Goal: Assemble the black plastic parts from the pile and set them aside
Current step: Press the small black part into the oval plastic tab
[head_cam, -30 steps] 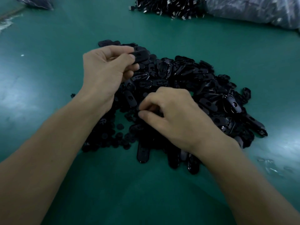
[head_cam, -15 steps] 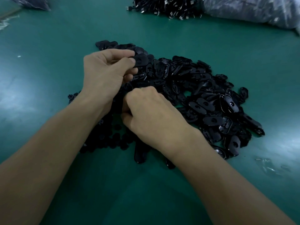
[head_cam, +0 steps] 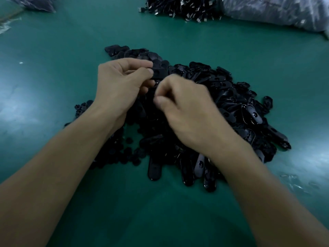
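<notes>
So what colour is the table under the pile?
The table is a plain teal green all over; the head view shows it best.

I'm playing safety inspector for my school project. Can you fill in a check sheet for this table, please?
Surface: green table, with pale patches of reflected light.
Job's things: pile of black plastic parts mid-table; one flat black part held above it.
Clutter: far heap of dark parts, plastic bags at the far right, clear scraps on the right.
Hands: left hand pinches the flat black part; right hand is curled and blurred, contents unclear.
Cables: nothing seen.
Surroundings: nothing seen beyond the table.
</notes>
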### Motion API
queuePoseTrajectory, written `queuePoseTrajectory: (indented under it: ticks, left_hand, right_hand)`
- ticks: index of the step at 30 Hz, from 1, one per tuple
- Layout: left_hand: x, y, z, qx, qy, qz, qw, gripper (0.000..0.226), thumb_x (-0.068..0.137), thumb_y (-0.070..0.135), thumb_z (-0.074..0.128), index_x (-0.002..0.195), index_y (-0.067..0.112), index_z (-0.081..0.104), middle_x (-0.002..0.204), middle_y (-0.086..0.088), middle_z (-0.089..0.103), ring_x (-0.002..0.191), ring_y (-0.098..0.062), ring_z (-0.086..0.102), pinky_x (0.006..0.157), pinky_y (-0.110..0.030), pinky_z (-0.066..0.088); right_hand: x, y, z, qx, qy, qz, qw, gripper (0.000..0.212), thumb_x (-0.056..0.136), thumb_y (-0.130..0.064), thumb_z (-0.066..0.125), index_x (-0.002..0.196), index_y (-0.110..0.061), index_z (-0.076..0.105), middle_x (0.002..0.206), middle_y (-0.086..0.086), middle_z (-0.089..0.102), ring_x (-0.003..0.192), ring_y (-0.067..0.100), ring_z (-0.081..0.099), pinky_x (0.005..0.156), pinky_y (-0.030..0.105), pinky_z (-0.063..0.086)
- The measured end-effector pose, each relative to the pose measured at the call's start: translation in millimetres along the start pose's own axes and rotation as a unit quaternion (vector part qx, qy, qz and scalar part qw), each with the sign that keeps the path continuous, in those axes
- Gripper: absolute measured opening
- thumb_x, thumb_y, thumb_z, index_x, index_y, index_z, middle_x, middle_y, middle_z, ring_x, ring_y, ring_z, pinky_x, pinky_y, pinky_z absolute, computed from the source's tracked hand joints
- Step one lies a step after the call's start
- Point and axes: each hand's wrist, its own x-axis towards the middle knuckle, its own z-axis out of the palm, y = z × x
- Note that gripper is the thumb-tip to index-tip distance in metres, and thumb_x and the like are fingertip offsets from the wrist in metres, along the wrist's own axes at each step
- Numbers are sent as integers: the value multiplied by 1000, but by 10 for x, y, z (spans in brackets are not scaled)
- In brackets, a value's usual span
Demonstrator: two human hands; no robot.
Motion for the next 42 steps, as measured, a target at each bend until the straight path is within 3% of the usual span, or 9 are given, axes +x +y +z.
queuePoseTrajectory:
  ticks: [5, 10, 18, 22, 30, 42]
  left_hand:
    - [-69, 19, 36, 55, -25, 34, 998, 10, 85, 8, 75, 85, 18, 75, 69, 3, 74, 66, -8, 69, 60, -16, 51]
    - [-147, 116, 57, 116, -42, 125, 984, 10, 80, 17, 77, 86, 25, 75, 72, 5, 75, 69, -13, 72, 63, -22, 55]
    - [-268, 49, 141, 168, -103, 113, 974, 15, 82, 12, 80, 91, 23, 76, 76, 3, 75, 72, -14, 73, 72, -37, 63]
    - [-291, 43, 168, 148, -129, 101, 975, 17, 82, 9, 80, 92, 21, 76, 75, 3, 75, 73, -14, 73, 75, -35, 63]
    - [-292, 54, 174, 108, -168, 84, 976, 23, 81, 1, 79, 91, 21, 74, 76, 7, 76, 71, -6, 72, 68, -18, 56]
    - [-303, 57, 175, 107, -183, 95, 973, 22, 81, 0, 79, 92, 19, 74, 80, 3, 77, 73, -9, 73, 69, -17, 56]
  right_hand:
    - [-126, 324, -170, 34, 160, 9, 986, 14, 95, -16, 66, 92, -29, 63, 82, -17, 63, 78, -3, 61, 69, 9, 48]
    - [-135, 417, -199, 104, 226, -4, 969, 21, 91, -12, 70, 91, -33, 66, 83, -15, 70, 78, 3, 68, 72, 16, 54]
    - [-161, 454, -182, 184, 207, 9, 961, 18, 90, -10, 73, 90, -28, 73, 74, -8, 73, 67, 7, 69, 63, 15, 51]
    - [-170, 465, -187, 191, 197, 31, 961, 16, 88, -12, 76, 92, -26, 71, 75, -9, 75, 69, 6, 72, 63, 15, 52]
    - [-176, 441, -198, 180, 188, 27, 965, 18, 87, -10, 75, 85, -27, 72, 71, -10, 74, 65, 6, 71, 61, 13, 51]
    - [-182, 430, -183, 146, 183, 23, 972, 19, 87, -10, 75, 86, -28, 71, 73, -9, 72, 69, 6, 71, 65, 17, 54]
